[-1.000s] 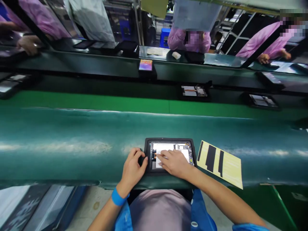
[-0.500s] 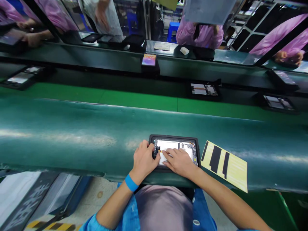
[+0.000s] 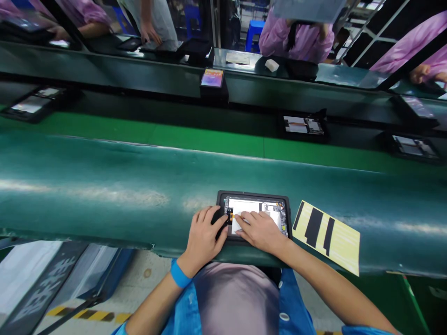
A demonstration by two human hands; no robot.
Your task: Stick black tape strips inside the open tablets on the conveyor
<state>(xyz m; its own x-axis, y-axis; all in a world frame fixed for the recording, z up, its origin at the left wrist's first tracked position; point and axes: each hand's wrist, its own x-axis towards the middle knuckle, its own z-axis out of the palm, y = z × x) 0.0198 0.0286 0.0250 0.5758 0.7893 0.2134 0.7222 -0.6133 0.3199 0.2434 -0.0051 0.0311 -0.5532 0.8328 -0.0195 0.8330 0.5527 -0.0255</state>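
An opened tablet-like device (image 3: 244, 207) lies in a black tray (image 3: 253, 194) on the green bench, its white panels and circuit board showing. My left hand (image 3: 205, 235), with a blue band at the wrist, rests at the tray's left edge, fingers spread and holding nothing. Over the device's middle, my right hand (image 3: 260, 230) touches the white panel, its fingers bent and the fingertips near a small orange strip. Whether something small is between those fingertips cannot be made out. Right of the tray lies a yellow sheet (image 3: 340, 239) with black strips on it.
Beyond the green bench (image 3: 115, 186) runs a green belt (image 3: 223, 142) with further opened devices, one of them (image 3: 303, 125) at centre right. A lit screen (image 3: 212, 77) stands at the far ledge. People in pink sleeves work across the line. A blue stool (image 3: 254, 35) is behind.
My left hand has shifted slightly left and its fingers have spread off the device's left end. My right hand stays nearly in place. The view has moved a little.
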